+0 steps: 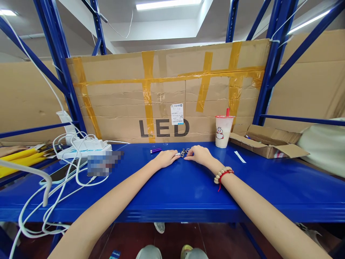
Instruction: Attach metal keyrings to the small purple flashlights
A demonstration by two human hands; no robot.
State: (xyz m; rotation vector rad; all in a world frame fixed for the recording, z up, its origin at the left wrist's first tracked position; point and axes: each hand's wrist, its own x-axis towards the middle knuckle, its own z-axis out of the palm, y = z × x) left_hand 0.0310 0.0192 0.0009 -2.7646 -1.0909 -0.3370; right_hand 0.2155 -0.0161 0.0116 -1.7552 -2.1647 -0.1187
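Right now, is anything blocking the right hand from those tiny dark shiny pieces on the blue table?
Nothing visible stands between the right hand and the tiny dark shiny pieces just beside it. The left hand is on their other side.

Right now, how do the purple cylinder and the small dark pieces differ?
The purple cylinder is single; the small dark pieces form a cluster. Each piece is smaller than the cylinder. The pieces sit between the left hand and right hand; the cylinder lies outside that gap. Both rest on the blue surface.
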